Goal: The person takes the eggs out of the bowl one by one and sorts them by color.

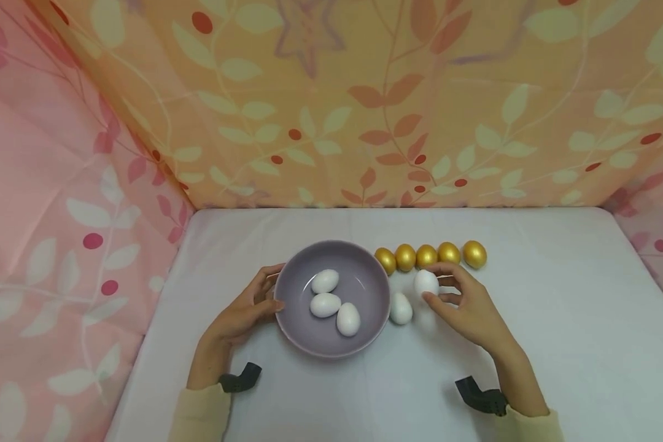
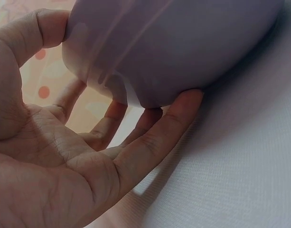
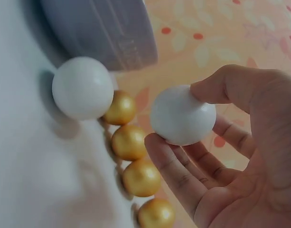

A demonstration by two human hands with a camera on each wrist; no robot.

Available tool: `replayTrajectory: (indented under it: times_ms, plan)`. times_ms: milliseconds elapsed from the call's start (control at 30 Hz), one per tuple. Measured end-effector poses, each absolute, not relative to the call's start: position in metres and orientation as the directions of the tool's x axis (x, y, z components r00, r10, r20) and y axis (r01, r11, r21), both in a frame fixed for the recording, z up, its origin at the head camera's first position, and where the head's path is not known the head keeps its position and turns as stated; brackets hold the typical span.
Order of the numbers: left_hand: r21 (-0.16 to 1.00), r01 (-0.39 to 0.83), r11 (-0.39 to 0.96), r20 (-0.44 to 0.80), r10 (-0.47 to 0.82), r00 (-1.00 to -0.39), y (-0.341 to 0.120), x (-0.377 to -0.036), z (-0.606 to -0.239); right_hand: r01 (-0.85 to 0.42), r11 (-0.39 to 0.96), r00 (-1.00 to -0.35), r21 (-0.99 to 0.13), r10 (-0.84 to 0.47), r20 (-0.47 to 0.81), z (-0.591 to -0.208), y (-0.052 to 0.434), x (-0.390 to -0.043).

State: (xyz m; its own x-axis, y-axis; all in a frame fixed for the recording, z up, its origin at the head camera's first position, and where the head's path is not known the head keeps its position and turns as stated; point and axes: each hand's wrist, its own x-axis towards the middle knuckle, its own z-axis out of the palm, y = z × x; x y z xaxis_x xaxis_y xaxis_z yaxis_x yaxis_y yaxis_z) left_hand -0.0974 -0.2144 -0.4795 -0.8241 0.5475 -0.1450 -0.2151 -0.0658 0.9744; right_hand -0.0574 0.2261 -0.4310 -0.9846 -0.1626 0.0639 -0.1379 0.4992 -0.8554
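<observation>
A grey-lilac bowl [image 1: 364, 283] stands on the white table and holds three white eggs [image 1: 325, 304]. My left hand [image 1: 251, 304] holds the bowl's left rim, thumb on top and fingers under its wall [image 2: 150, 61]. My right hand [image 1: 458, 301] pinches a white egg [image 1: 426, 282] between thumb and fingers just above the table; the right wrist view shows that egg [image 3: 182, 115] clear of the surface. Another white egg [image 1: 401, 308] lies beside the bowl's right side [image 3: 82, 88]. A row of several golden eggs [image 1: 427, 255] sits behind, also shown as golden eggs [image 3: 128, 141].
The white table [image 1: 558, 344] is walled by leaf-patterned cloth: orange at the back [image 1: 364, 104], pink on the left [image 1: 61, 245] and right [image 1: 660, 233]. Dark straps [image 1: 480, 396] sit on both wrists.
</observation>
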Motion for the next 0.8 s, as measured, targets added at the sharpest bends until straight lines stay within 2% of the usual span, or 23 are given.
replayTrajectory:
  times_ms: [200,800]
  plan:
    - [0.972,-0.23,-0.048,-0.167,0.544,-0.822,-0.216,-0.094,-0.479,-0.027,0.552,-0.982,-0.834,-0.17,-0.08,-0.437,0.231,-0.056]
    - [0.97,-0.23,-0.077,-0.149,0.56,-0.815,-0.213,-0.099,-0.478,-0.041,0.665,-0.97,-0.746,-0.206,-0.131,-0.449,0.231,-0.062]
